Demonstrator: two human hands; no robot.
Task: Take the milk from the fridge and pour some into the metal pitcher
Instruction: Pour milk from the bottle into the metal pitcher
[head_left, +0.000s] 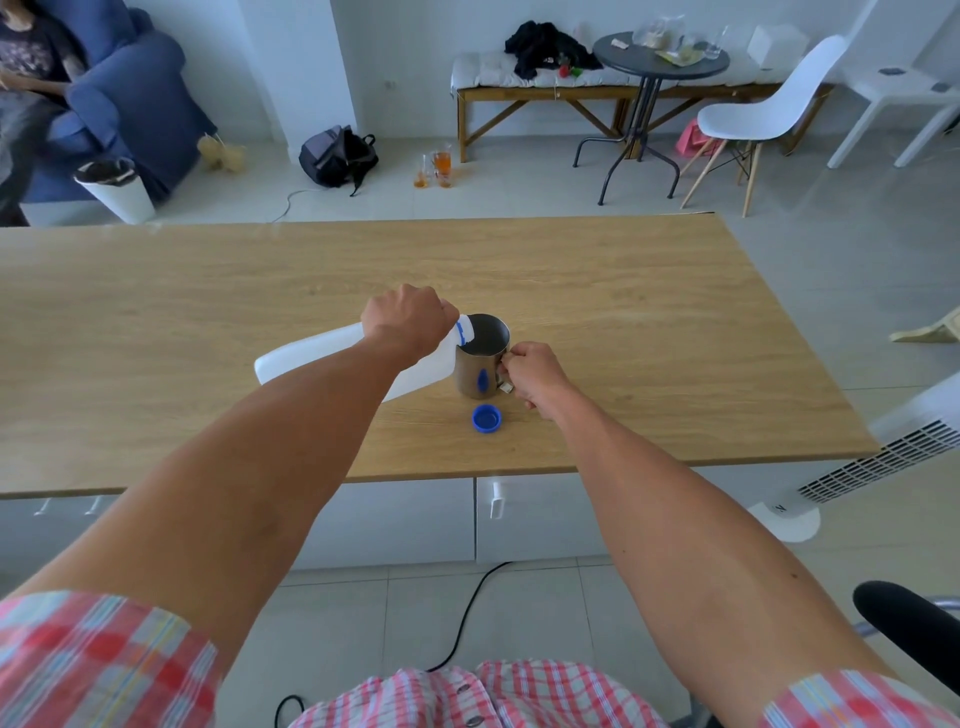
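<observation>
A white plastic milk jug (306, 356) is tipped almost flat, its open blue-ringed mouth over the rim of the metal pitcher (480, 358). My left hand (408, 325) grips the jug near its neck. The pitcher stands upright on the wooden table (675, 322), and my right hand (535, 374) holds its handle on the right side. The jug's blue cap (487, 418) lies loose on the table just in front of the pitcher. I cannot see a milk stream or the level inside the pitcher.
The table's front edge is close to me, with white drawers (540, 519) below. A white fan heater (893, 452) stands at the right. Beyond the table are a backpack (337, 156), a bench (545, 88), a round table (660, 57) and a white chair (769, 114).
</observation>
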